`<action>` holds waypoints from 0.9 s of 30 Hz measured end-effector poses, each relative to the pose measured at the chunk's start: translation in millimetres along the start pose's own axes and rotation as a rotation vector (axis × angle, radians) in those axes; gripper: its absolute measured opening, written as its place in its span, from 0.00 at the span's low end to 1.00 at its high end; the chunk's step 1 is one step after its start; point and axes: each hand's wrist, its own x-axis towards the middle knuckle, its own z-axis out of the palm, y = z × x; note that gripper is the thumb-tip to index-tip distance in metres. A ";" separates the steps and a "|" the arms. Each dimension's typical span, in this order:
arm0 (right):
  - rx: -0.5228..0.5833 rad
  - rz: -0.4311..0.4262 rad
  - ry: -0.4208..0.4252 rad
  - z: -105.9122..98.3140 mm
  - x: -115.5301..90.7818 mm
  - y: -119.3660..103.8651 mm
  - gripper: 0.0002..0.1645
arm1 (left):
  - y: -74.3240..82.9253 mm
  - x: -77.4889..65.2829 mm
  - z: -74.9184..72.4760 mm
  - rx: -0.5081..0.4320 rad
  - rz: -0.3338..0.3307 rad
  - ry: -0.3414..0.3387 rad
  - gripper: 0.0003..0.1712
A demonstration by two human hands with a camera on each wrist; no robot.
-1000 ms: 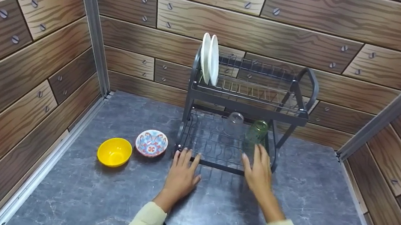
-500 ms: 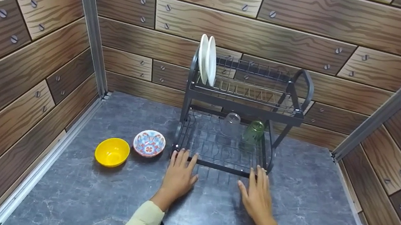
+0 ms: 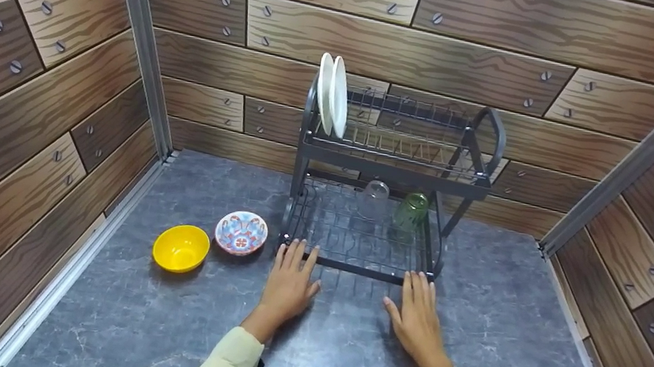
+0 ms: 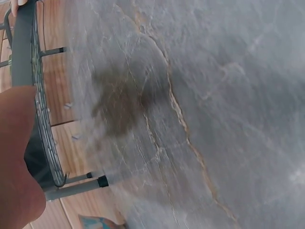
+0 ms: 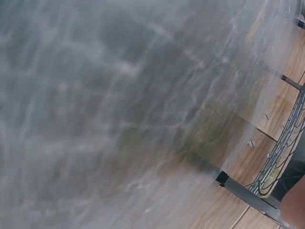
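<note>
A dark grey two-tier dish rack (image 3: 396,172) stands on the floor of the booth. My left hand (image 3: 289,287) has its straight fingers at the left end of the rack's lower front bar. At the right end of that bar my right hand (image 3: 417,317) lies with fingers extended, tips on the bar. Neither hand holds anything. An upturned clear glass (image 3: 374,200) and an upturned green glass (image 3: 410,211) stand on the lower tier. Two white plates (image 3: 340,99) lean upright at the upper tier's left end. Both wrist views show only a bit of each hand beside the rack.
Left of the rack, a patterned bowl (image 3: 241,233) and a yellow bowl (image 3: 181,248) sit on the grey marbled surface (image 3: 339,345). Wood-print walls (image 3: 333,24) enclose the back and both sides, with metal posts in the corners.
My right hand has drawn back from beside the green glass to the rack's front bar. The left hand has stayed at the bar. The head view has shifted slightly.
</note>
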 end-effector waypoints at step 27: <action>0.020 -0.003 -0.017 -2.9 0.3 0.2 0.43 | -100.2 -14.1 -23.2 -0.104 -0.128 0.093 0.29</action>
